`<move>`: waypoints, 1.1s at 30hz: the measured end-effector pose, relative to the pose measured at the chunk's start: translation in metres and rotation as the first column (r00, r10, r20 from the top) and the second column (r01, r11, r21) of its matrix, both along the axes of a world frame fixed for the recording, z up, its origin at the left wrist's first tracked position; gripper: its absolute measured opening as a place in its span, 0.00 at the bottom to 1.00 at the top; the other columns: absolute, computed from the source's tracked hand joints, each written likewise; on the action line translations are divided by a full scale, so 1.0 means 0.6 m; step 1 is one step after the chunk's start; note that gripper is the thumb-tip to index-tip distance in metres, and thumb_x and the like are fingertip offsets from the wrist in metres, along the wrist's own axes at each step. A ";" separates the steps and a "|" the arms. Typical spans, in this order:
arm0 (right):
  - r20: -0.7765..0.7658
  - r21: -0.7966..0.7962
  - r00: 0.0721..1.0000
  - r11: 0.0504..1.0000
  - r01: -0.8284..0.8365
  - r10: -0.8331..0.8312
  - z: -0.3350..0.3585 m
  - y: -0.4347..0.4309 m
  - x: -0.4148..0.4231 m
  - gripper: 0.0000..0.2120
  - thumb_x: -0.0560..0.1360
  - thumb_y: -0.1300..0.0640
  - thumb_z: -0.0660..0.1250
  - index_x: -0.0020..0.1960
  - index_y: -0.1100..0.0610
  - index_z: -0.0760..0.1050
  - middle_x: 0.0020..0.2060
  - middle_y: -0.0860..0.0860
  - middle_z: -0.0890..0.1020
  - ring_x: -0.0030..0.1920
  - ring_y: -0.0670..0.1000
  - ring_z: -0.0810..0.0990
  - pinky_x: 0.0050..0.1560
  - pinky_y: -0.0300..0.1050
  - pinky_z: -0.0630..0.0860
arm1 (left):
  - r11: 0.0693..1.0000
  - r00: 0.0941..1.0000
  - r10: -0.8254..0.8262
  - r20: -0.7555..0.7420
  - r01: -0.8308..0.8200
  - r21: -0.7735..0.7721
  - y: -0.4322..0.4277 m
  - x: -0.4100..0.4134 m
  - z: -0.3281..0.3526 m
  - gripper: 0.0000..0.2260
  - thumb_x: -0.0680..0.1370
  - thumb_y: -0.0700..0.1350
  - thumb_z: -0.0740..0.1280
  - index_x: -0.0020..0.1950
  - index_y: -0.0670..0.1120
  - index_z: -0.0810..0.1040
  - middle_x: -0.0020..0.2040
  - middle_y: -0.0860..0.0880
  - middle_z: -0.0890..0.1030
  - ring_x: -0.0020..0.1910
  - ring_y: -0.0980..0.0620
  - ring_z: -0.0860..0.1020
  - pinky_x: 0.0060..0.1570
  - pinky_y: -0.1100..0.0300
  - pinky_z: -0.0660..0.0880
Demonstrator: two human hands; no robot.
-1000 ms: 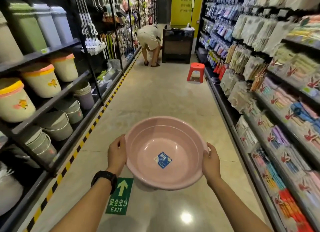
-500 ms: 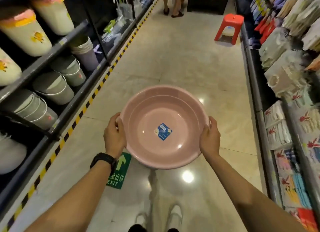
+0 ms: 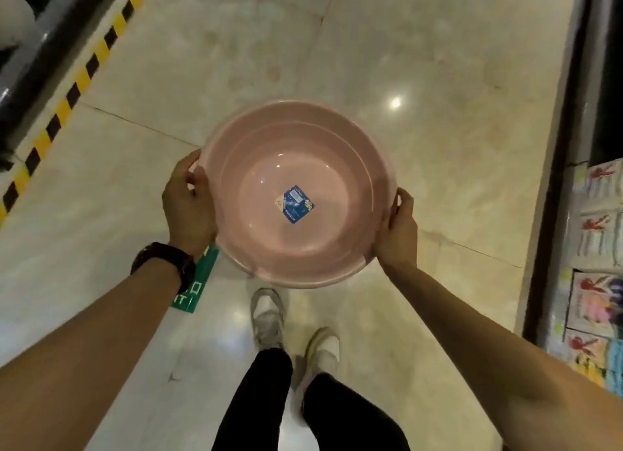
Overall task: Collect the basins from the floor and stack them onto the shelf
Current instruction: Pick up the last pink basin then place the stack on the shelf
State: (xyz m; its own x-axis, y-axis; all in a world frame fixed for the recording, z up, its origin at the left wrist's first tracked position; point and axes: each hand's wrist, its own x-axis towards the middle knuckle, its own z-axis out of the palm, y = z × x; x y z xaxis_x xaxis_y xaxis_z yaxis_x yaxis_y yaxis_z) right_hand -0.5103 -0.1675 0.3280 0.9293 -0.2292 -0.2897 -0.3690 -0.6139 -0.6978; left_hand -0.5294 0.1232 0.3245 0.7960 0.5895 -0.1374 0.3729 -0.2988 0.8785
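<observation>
One pink basin [image 3: 300,194] gripped at its rim by left hand [image 3: 188,199] and right hand [image 3: 397,229], apparently collected; shelving remains.

Open tiled floor [image 3: 337,46] lies ahead of the pink basin [image 3: 296,167], which fills the gap between the left hand [image 3: 188,204] and right hand [image 3: 399,235]. The left shelf base [image 3: 30,66], edged by hazard tape [image 3: 84,76], and the right shelf [image 3: 569,147] of packaged goods [image 3: 596,241] wall in the aisle.
</observation>
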 end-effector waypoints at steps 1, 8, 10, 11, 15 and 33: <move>-0.016 -0.013 1.000 1.000 -0.006 0.005 -0.049 0.002 0.011 0.23 0.79 0.48 0.50 0.72 0.51 0.61 0.40 0.41 0.78 0.40 0.47 0.80 0.43 0.50 0.78 | 1.000 0.999 0.009 -0.032 -0.009 -0.002 0.003 0.009 -0.047 0.16 0.86 0.45 0.56 0.71 0.44 0.75 0.59 0.52 0.78 0.47 0.72 0.77 0.48 0.77 0.72; -0.037 -0.095 0.989 0.984 -0.149 0.146 -0.354 -0.008 0.066 0.20 0.79 0.45 0.51 0.69 0.48 0.62 0.40 0.36 0.76 0.39 0.38 0.76 0.38 0.44 0.72 | 0.997 0.980 -0.027 -0.197 0.041 0.071 0.010 0.006 -0.357 0.18 0.86 0.50 0.56 0.74 0.47 0.69 0.42 0.57 0.76 0.39 0.56 0.77 0.37 0.69 0.72; -0.025 -0.103 0.982 0.977 -0.186 0.185 -0.426 -0.011 0.080 0.23 0.77 0.42 0.50 0.69 0.49 0.63 0.41 0.40 0.78 0.39 0.41 0.77 0.36 0.41 0.69 | 0.993 0.974 -0.023 -0.226 0.049 0.110 0.005 0.002 -0.434 0.17 0.86 0.49 0.55 0.74 0.46 0.68 0.40 0.57 0.74 0.35 0.62 0.75 0.33 0.73 0.69; -0.020 -0.112 0.978 0.971 -0.209 0.208 -0.457 -0.011 0.086 0.25 0.76 0.40 0.49 0.69 0.50 0.63 0.42 0.43 0.78 0.38 0.43 0.77 0.35 0.40 0.68 | 0.992 0.970 -0.011 -0.241 0.041 0.120 0.003 0.001 -0.467 0.17 0.86 0.48 0.55 0.74 0.46 0.67 0.39 0.56 0.74 0.35 0.61 0.75 0.35 0.70 0.70; -0.032 -0.112 0.949 0.942 -0.315 0.314 -0.551 -0.012 0.093 0.20 0.78 0.42 0.52 0.66 0.49 0.62 0.44 0.45 0.79 0.40 0.45 0.78 0.38 0.42 0.72 | 0.983 0.962 0.015 -0.272 0.035 0.178 0.004 -0.018 -0.561 0.18 0.86 0.49 0.54 0.74 0.45 0.65 0.39 0.53 0.74 0.35 0.59 0.74 0.36 0.64 0.71; -0.232 -0.382 0.887 0.801 -0.461 0.400 -0.648 -0.005 0.093 0.10 0.78 0.50 0.47 0.53 0.55 0.60 0.31 0.47 0.70 0.26 0.48 0.65 0.29 0.42 0.56 | 0.943 0.847 -0.097 -0.523 0.247 0.225 0.025 -0.057 -0.622 0.15 0.85 0.45 0.60 0.71 0.43 0.68 0.65 0.41 0.72 0.56 0.40 0.76 0.54 0.39 0.77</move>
State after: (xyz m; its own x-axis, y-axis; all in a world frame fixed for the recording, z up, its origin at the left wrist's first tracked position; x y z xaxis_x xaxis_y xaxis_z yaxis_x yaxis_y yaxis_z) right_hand -0.4547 -0.1704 -0.0610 0.9199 0.0590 -0.3876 -0.0671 -0.9503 -0.3040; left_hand -0.5636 0.1380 -0.0488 0.7551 0.5222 -0.3964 0.6556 -0.5987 0.4602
